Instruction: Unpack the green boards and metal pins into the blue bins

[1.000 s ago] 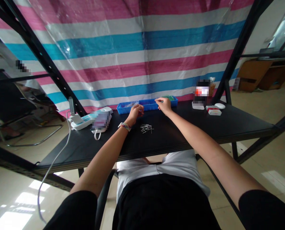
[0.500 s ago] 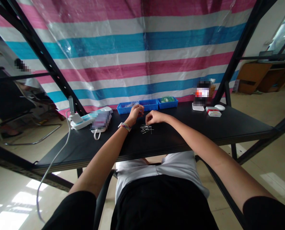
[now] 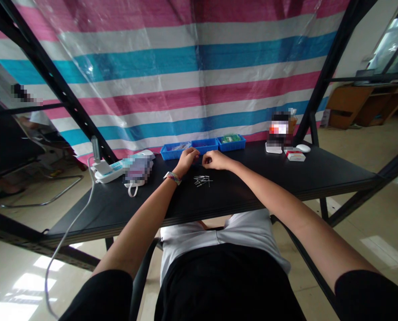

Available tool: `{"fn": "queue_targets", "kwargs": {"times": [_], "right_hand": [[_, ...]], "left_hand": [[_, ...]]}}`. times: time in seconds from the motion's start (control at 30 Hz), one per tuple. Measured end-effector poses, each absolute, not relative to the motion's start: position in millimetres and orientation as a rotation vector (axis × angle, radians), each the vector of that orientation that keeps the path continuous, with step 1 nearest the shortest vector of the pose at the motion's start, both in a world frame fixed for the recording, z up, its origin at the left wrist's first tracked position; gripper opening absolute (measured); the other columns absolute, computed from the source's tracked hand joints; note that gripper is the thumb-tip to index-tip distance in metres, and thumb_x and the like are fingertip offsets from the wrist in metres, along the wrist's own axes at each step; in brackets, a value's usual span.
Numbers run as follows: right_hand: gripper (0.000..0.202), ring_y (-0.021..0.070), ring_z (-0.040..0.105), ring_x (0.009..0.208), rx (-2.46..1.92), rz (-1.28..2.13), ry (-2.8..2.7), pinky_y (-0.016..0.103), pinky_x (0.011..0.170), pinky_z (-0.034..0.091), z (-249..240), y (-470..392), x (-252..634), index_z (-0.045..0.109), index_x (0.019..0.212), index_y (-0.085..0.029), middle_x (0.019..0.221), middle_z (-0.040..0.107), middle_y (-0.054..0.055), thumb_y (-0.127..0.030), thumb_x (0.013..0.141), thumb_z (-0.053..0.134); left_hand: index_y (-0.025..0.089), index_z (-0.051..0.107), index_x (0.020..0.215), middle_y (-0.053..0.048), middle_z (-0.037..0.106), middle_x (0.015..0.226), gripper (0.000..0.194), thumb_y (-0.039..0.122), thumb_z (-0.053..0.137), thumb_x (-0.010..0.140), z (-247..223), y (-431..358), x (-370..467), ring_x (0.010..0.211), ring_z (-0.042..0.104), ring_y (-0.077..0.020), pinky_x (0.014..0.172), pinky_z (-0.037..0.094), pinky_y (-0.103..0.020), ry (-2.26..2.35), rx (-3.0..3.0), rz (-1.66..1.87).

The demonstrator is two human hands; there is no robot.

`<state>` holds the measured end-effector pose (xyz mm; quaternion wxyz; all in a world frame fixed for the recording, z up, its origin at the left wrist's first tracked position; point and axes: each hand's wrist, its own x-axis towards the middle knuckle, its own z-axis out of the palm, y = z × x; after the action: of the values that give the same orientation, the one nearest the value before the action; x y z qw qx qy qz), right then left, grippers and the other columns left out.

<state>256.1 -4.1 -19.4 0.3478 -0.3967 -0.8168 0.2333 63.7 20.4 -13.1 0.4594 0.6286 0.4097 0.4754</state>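
Observation:
My left hand [image 3: 187, 161] is raised just in front of the blue parts bins, its fingers curled together in a pinch. My right hand [image 3: 216, 160] faces it a short gap away, thumb and fingers also pinched. Whatever sits between the fingertips of either hand is too small to make out. Just below the hands, a loose pile of thin silvery pin-like pieces [image 3: 203, 180] lies on the black table [image 3: 225, 191]. Behind the hands, one blue bin [image 3: 172, 154] holds clear plastic bags, and another blue bin [image 3: 232, 146] holds green pieces.
To the left are a white power strip [image 3: 110, 177] with a cable and a blurred pouch [image 3: 138, 169] with a white strap. A red-and-white box [image 3: 295, 154], a white mouse [image 3: 303, 148] and a bottle stand at the right. A striped sheet [image 3: 199, 80] hangs behind.
My right hand has lifted away from the pile of pin-like pieces, toward the bins and my left hand. My left hand stays nearly in place; the view has shifted slightly.

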Motion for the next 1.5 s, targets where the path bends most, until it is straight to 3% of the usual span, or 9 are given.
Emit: {"fn": "queue_targets", "kwargs": {"times": [0.2,0.5,0.7,1.0,1.3,1.5], "right_hand": [[0.006,0.0125,0.059,0.067,-1.003,0.621,-1.912,0.024,0.072,0.045,-19,-2,258,0.073,0.076,-0.018,0.071,0.069,-0.003,-0.012,0.076,0.074],[0.004,0.0142,0.064,0.070,-0.993,0.555,-1.735,0.025,0.070,0.050,-14,-2,256,0.076,0.082,-0.020,0.081,0.075,0.001,-0.017,0.080,0.078],[0.013,0.0119,0.065,0.056,-1.046,0.827,-1.447,0.021,0.051,0.051,-13,-2,253,0.069,0.081,-0.020,0.072,0.069,-0.002,-0.021,0.082,0.083],[0.019,0.0098,0.064,0.051,-1.078,1.179,-1.189,0.020,0.048,0.056,-12,-3,254,0.067,0.082,-0.019,0.070,0.070,0.000,-0.026,0.092,0.082],[0.021,0.0108,0.063,0.051,-1.099,1.250,-1.157,0.020,0.046,0.054,-10,-7,255,0.067,0.080,-0.018,0.067,0.069,0.001,-0.025,0.093,0.081],[0.015,0.0093,0.063,0.051,-1.076,1.166,-1.146,0.019,0.046,0.054,-9,-7,253,0.069,0.081,-0.017,0.070,0.071,0.000,-0.016,0.093,0.077]], "left_hand": [[0.021,0.058,0.067,-0.003,0.059,0.060,0.025,0.029,0.073,0.085,-19,27,65,0.055,0.054,-0.0138,0.050,0.039,-0.023,1.040,1.591,1.092],[0.021,0.054,0.064,-0.001,0.053,0.058,0.032,0.035,0.076,0.083,-19,26,64,0.058,0.057,-0.0155,0.053,0.042,-0.024,1.003,1.565,1.071],[0.019,0.059,0.071,-0.001,0.056,0.067,0.021,0.034,0.072,0.080,-16,23,63,0.064,0.059,-0.0155,0.059,0.047,-0.026,0.949,1.496,1.124],[0.019,0.062,0.077,-0.002,0.061,0.073,0.019,0.033,0.075,0.073,-14,20,63,0.070,0.059,-0.0158,0.062,0.047,-0.025,0.888,1.519,1.151],[0.019,0.062,0.078,-0.003,0.066,0.079,0.020,0.032,0.077,0.074,-11,14,62,0.078,0.063,-0.0179,0.065,0.048,-0.026,0.879,1.528,1.187],[0.019,0.061,0.075,-0.004,0.063,0.073,0.026,0.040,0.073,0.084,-13,18,63,0.067,0.060,-0.0163,0.058,0.045,-0.024,0.928,1.500,1.140]]}}
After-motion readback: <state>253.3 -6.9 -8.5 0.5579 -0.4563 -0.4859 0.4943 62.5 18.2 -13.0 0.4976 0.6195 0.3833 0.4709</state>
